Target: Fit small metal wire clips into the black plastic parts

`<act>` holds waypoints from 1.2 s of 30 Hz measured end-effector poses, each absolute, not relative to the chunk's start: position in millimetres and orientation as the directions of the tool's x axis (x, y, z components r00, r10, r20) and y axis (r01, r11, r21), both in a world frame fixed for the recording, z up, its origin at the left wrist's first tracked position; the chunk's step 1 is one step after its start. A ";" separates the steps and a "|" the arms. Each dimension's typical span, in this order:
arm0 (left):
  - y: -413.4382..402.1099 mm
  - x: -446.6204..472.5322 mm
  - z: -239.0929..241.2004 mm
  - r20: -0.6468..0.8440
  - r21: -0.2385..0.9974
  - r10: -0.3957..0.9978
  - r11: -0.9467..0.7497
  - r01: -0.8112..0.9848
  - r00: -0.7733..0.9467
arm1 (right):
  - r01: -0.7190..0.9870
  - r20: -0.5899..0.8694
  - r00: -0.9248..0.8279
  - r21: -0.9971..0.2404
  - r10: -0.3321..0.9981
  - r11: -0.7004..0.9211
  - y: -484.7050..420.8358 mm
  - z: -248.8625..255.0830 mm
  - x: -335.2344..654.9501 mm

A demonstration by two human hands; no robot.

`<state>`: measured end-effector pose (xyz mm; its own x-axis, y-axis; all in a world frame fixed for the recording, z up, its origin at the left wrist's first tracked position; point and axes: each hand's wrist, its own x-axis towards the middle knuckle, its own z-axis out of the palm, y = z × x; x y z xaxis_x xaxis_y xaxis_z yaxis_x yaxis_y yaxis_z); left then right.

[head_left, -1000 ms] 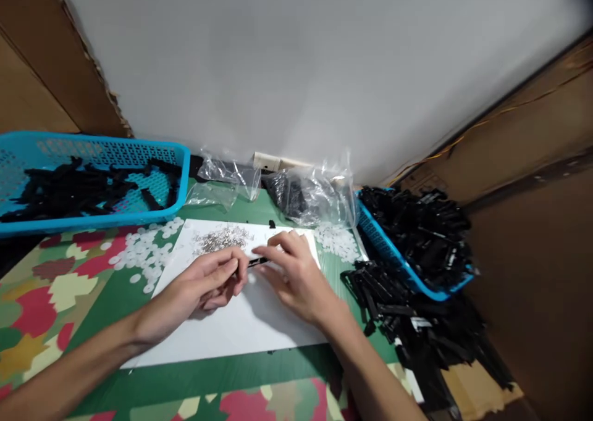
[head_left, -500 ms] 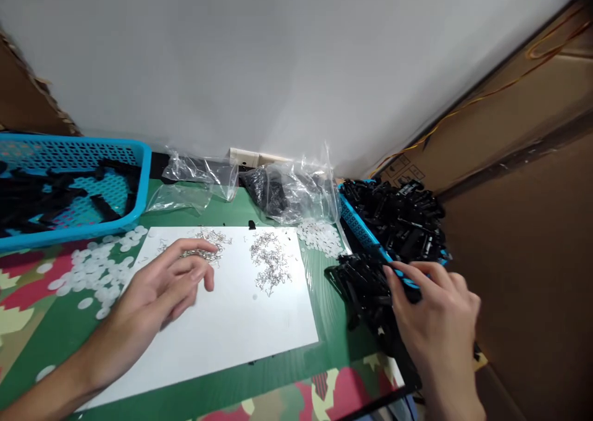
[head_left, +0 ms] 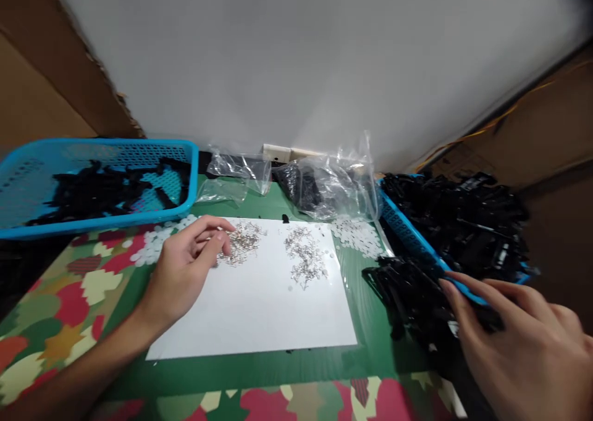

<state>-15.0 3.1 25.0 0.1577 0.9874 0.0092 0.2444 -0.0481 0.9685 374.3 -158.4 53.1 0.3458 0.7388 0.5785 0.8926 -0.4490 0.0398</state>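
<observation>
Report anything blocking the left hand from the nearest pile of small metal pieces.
Nothing visible does: the left hand is right at the left edge of that pile on the white sheet.

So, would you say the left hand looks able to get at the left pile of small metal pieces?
Most likely yes: the left hand has its fingers right beside that pile of small metal pieces on the white sheet, and nothing seems to stand between them.

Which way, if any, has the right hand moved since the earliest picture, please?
Yes: judged against the white sheet, the right hand has moved rightward, from over the sheet to beyond its right edge.
</observation>
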 end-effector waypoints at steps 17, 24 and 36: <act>117.3 -135.0 69.5 0.009 0.094 0.987 -0.163 0.982 0.163 | 0.789 0.008 -0.469 -0.445 0.883 0.423 -36.5 71.8 270.4; 163.5 -134.2 51.4 -0.095 0.043 0.971 -0.217 0.975 0.220 | 0.783 0.080 -0.339 -0.529 0.937 0.329 -14.9 46.7 265.9; 181.0 -148.1 46.7 -0.160 0.129 0.936 -0.297 0.946 0.315 | 0.748 -0.043 -0.428 -0.577 0.903 0.327 -23.7 38.8 267.3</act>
